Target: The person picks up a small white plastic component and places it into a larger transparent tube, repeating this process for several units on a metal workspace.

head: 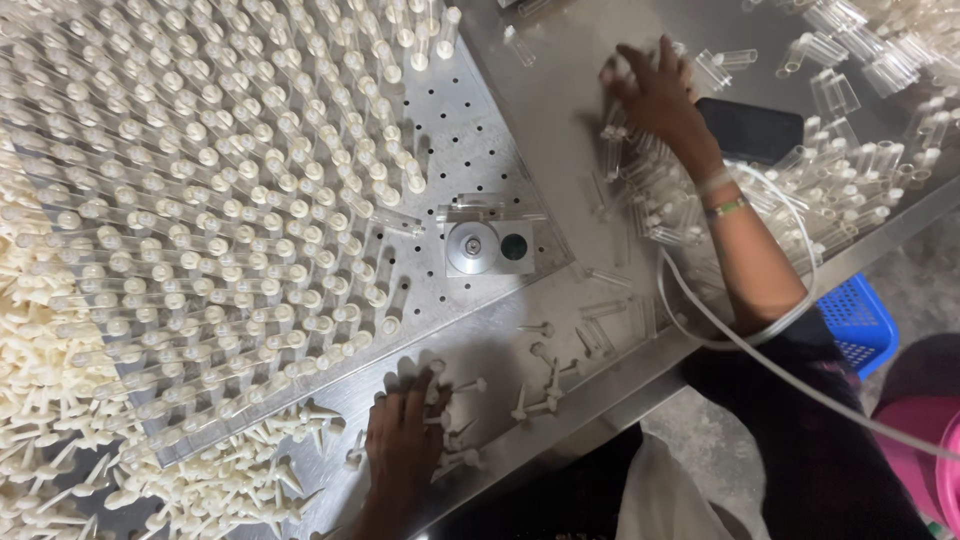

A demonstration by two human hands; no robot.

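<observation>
Right, I'm looking straight down at a steel table [560,100], and both hands are busy. My left hand [405,440] lies palm down near the table's near edge, fingers [420,385] spread and flat over a scatter of small cream plastic stoppers [535,400]. It presses on a few rather than gripping any, and whether one is tucked under the palm I can't tell. The loose stoppers lie just to its right and ahead of it, each a thin stem with a rounded cap, pointing every which way (no common long axis). A far bigger heap of stoppers [40,380] sits off to the left, so the left hand is clearly the nearer one for those.

My right hand [655,95] reaches well forward, fingers splayed and resting on a pile of clear plastic tubes [660,200]. It's open, flat on top, nothing pinched that I can see. More tubes [850,90] spread out to its right, mostly lying on their sides.

Between the hands stands a perforated metal plate [460,150], matte and dotted with holes, crowded with upright capped tubes [220,170]. A round metal knob [472,247] sits at its bare corner. A dark phone [755,130] lies by the wrist, with a white cable [740,340] looping past the forearm.
</observation>
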